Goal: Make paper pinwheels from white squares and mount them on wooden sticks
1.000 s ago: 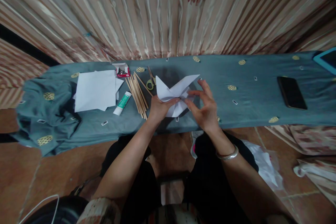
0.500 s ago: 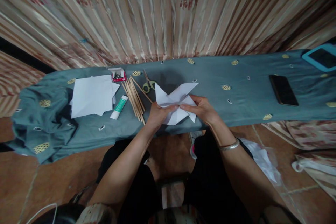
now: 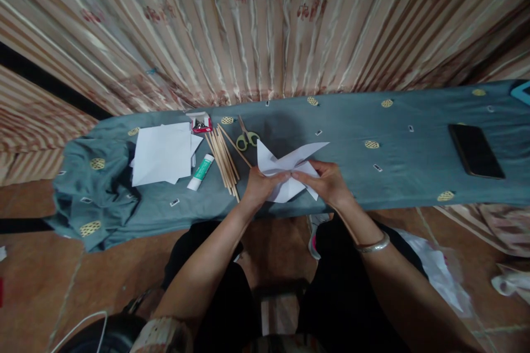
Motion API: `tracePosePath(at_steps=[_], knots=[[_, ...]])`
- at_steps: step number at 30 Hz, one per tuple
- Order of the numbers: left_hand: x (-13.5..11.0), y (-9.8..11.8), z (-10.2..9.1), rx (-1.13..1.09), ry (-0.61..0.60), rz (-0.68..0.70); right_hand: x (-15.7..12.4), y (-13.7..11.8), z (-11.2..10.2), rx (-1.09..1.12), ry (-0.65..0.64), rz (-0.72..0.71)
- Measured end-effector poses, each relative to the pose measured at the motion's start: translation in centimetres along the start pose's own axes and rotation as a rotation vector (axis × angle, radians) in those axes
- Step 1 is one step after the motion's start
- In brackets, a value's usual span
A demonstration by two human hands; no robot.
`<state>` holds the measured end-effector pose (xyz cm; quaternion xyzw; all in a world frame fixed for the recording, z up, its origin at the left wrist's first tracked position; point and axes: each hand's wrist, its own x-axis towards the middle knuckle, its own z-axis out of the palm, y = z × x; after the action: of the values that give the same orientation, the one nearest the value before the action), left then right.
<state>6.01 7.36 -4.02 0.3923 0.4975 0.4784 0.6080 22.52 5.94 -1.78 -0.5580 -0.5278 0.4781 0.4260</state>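
A white paper pinwheel point(image 3: 285, 163) with pointed blades is held over the front edge of the cloth-covered table. My left hand point(image 3: 261, 187) closes on its left side, thumb pressed at the centre. From the right, my right hand point(image 3: 329, 183) grips it too, and that thumb meets the other at the middle. The fingers beneath the paper are hidden. Just beyond the left hand lie several wooden sticks point(image 3: 222, 160) and a pair of green-handled scissors point(image 3: 247, 139).
Left of the sticks are a glue stick point(image 3: 201, 172), a small red box point(image 3: 200, 122) of metal pieces and a stack of white paper point(image 3: 162, 154). A black phone point(image 3: 476, 150) lies to the right on the blue-green cloth point(image 3: 397, 176). A pleated curtain point(image 3: 265, 27) hangs behind.
The view has turned slightly left, so everything sits further right in the picture. Both hands keep their hold on the pinwheel, thumbs still at its centre.
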Motion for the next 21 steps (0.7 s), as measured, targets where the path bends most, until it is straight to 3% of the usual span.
tracePosePath(at_steps=[21], knots=[[0.15,0.08,-0.14,0.049,0.037,0.054,0.27,0.72,0.84,0.022,0.071,-0.014]])
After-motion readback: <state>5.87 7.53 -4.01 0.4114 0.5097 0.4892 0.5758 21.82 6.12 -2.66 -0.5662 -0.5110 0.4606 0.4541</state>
